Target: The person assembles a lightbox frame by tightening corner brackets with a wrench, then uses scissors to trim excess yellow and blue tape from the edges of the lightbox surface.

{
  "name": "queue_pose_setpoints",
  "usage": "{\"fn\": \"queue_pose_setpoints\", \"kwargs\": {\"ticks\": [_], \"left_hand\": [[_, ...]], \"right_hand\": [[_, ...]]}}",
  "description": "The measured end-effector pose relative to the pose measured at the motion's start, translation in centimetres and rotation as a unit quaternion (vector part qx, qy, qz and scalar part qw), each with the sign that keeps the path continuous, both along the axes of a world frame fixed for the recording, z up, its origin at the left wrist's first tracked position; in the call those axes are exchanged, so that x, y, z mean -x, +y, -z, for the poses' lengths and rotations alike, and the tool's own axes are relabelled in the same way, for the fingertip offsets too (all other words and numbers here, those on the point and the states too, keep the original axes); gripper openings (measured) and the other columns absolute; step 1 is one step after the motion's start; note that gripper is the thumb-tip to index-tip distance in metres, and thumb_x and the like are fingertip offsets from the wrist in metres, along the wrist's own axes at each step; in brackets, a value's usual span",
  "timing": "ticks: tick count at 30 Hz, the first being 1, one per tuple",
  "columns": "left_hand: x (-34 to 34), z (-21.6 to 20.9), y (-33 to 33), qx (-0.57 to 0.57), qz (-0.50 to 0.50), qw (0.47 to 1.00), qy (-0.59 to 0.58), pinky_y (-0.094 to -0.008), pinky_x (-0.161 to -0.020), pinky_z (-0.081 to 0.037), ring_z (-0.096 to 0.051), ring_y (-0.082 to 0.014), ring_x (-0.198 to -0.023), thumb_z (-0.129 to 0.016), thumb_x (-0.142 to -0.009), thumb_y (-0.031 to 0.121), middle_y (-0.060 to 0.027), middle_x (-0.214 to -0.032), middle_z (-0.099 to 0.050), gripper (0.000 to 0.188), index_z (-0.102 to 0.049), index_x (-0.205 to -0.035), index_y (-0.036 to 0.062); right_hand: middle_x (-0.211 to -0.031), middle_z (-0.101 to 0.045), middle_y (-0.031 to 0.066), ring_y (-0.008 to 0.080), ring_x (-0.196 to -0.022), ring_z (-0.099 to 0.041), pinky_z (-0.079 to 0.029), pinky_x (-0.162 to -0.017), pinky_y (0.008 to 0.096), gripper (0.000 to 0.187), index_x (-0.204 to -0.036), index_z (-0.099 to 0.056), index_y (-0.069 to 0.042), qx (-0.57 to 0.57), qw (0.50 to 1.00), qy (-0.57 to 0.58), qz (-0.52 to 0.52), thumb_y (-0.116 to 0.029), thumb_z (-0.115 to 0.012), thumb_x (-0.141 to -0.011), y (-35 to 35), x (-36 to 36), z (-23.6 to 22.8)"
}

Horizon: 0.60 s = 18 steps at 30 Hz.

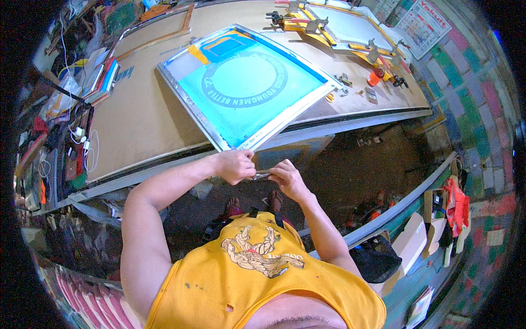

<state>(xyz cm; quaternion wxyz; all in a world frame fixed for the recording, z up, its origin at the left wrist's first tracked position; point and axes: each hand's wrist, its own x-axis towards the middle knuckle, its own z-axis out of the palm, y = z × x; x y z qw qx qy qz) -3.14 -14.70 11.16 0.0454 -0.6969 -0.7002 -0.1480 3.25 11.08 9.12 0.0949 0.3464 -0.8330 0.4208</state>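
In front of my waist, both hands are closed on a small, thin shiny strip (262, 175) stretched between them; its kind is too small to make out. My left hand (236, 166) is in a fist just below the near corner of a screen-printing frame (194, 116). My right hand (287, 178) pinches the strip's other end. The frame lies tilted across the table, its near corner jutting over the edge. Its mesh (241, 112) is turquoise with a ring-shaped stencil, blue along one side and patched with orange near the far corner.
The broad brown table (129, 137) carries a clamped yellow frame (350, 27), an orange cup (375, 77), yellow-handled scissors (330, 97) and a wooden frame (156, 33). Books (104, 82) and cables crowd the left. A bench with cardboard (411, 241) and a black bag (375, 259) stands right.
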Motion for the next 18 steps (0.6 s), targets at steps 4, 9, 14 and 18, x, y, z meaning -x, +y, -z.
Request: {"fn": "queue_pose_setpoints", "kwargs": {"ticks": [4,9,14,18], "left_hand": [[-1.3,3.0,-3.1,-0.005,-0.007,0.999,0.033,-0.0338,-0.082,-0.043,-0.062,-0.0202,-0.063,-0.068,-0.087,0.02,-0.002,-0.063,-0.057,0.018,-0.056,-0.076,0.0112],[-2.6,6.1,-7.4,0.028,-0.043,0.999,0.019,-0.0347,-0.08,-0.044,-0.061,-0.0207,-0.063,-0.066,-0.088,0.021,-0.0022,-0.063,-0.057,0.019,-0.055,-0.076,0.0121],[-4.0,8.8,-13.3,0.073,-0.101,0.992,-0.005,-0.0367,-0.08,-0.046,-0.061,-0.022,-0.064,-0.068,-0.084,0.021,-0.0025,-0.064,-0.058,0.016,-0.057,-0.078,0.0126],[-4.8,8.3,-13.1,0.052,-0.175,0.983,-0.032,-0.0358,-0.075,-0.047,-0.062,-0.0229,-0.065,-0.069,-0.085,0.021,-0.0047,-0.066,-0.062,0.016,-0.059,-0.079,0.0095]], "right_hand": [[-0.089,-0.063,0.0105,0.0317,-0.088,-0.057,-0.049,-0.077,0.0416,0.024,-0.098,-0.069,-0.005,-0.043,0.999,0.021,-0.009,0.001,-0.071,-0.074,-2.0,-0.6,1.7],[-0.09,-0.065,0.0105,0.0313,-0.086,-0.062,-0.053,-0.073,0.0391,0.029,-0.096,-0.07,-0.003,-0.03,0.997,0.065,0.039,0.009,-0.068,-0.071,-2.1,-0.8,2.7],[-0.087,-0.065,0.0117,0.029,-0.076,-0.064,-0.052,-0.067,0.0363,0.019,-0.098,-0.068,0.0,0.035,0.987,-0.078,0.138,0.006,-0.068,-0.081,-0.3,-0.8,4.9],[-0.072,-0.059,0.0082,0.0153,-0.066,-0.057,-0.046,-0.06,0.0322,0.014,-0.099,-0.066,0.0,0.058,0.943,-0.214,0.25,-0.013,-0.066,-0.094,0.7,-0.6,6.5]]}}
